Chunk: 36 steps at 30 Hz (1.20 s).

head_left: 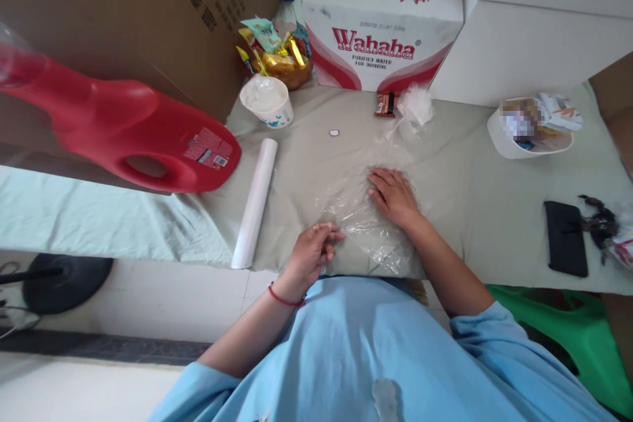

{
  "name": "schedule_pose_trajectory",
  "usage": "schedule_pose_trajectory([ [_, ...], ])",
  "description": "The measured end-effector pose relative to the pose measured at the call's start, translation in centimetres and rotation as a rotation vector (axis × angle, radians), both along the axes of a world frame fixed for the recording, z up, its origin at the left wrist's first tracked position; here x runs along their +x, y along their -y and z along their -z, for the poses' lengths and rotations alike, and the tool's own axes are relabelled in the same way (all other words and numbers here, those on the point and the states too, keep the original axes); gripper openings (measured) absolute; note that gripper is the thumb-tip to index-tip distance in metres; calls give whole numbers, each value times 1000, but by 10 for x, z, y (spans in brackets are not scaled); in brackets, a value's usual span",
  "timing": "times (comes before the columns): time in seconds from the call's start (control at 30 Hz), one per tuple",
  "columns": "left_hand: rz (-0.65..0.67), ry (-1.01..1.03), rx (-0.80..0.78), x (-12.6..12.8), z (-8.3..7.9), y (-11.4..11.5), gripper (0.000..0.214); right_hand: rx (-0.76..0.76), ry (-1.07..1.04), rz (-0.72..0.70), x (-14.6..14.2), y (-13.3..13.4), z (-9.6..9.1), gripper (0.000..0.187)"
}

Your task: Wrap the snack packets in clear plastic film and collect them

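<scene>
Loosely spread clear plastic [364,227], running toward Wahaha box [378,69]

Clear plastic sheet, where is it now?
In the head view, the clear plastic sheet lies on the table toward the person, right hand on it, left hand at its left side, white roll farther left.

Near the tabletop's [489,211] front edge, the person's right hand [394,196] lies spread on crumpled clear plastic [368,237]; the left hand [312,250], fingers partly curled, is at its left side. Farther left, a white roll [254,204] slants back from that edge. A Wahaha carton [378,39] lines the back, a black phone [565,239] the front right corner.
</scene>
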State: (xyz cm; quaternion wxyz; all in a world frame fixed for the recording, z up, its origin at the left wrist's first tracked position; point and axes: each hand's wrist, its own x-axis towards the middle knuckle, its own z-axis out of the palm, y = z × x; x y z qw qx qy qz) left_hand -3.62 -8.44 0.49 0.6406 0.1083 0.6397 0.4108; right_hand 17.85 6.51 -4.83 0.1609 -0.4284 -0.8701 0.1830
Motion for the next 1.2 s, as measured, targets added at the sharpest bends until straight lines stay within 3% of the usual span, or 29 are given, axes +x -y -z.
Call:
schedule_pose_trajectory([
  [0.13,22,-58,29,0,-3,-22,63,-10,-12,6,1,0,0,44],
  [0.3,-1,-116,65,-6,4,-42,39,-14,-27,2,2,-1,0,43],
  [0.43,-55,-166,79,-18,7,-39,23,-24,-46,-6,3,-2,1,41],
  [0.7,-20,-265,54,-28,9,-32,26,-20,-49,17,1,0,2,40],
  [0.77,-39,-394,76,-29,7,-34,23,-20,-43,25,1,0,0,41],
  [0.87,-116,-865,258,-28,-5,-42,17,-17,-28,25,1,1,-4,41],
  [0.93,18,-1162,512,-21,-17,-53,11,-12,-12,8,0,1,-6,41],
  [1.0,371,-1243,802,-10,-26,-71,14,-5,0,-24,-1,2,-6,42],
  [1.07,763,-1213,1004,2,-25,-94,27,-5,-6,-61,-2,2,-5,43],
  [1.13,1024,-1204,1069,9,-12,-116,40,-24,-32,-105,-1,2,-3,44],
  [1.2,1136,-1271,970,8,8,-129,49,-59,-78,-157,4,0,-5,40],
])
